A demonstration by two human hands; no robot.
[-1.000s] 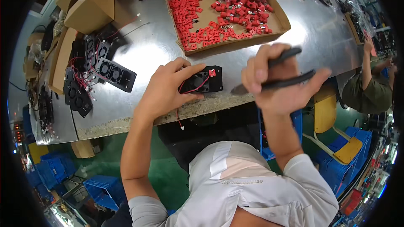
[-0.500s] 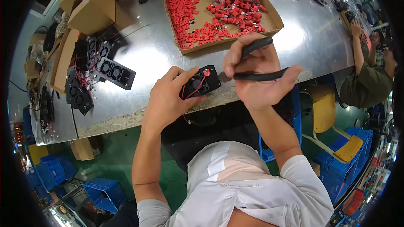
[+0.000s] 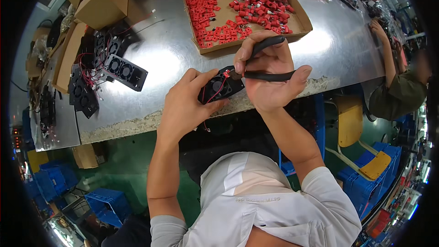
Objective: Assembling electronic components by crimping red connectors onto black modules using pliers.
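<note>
My left hand [image 3: 185,103] grips a black fan panel [image 3: 217,88] by its left side, close above the table's front edge. A small red plastic connector sits at the panel's top, with red wires crossing the fan. My right hand [image 3: 273,80] holds pliers [image 3: 270,76] with black handles, spread apart in the palm. The pliers' jaws meet the panel at the red connector; whether they are closed on it is hidden by my fingers. A loose wire end with a small white plug hangs below the panel.
A shallow cardboard tray [image 3: 302,35] of small red parts lies beyond my hands. More fan panels [image 3: 125,71] with tangled wires lie at left, beside cardboard boxes [image 3: 103,4]. Another person's arm [image 3: 386,45] rests at the table's right end. A yellow chair [image 3: 351,119] stands at right.
My right hand has moved left, bringing the pliers' jaws from beside the panel onto the red connector. My left hand keeps its hold, the panel slightly tilted.
</note>
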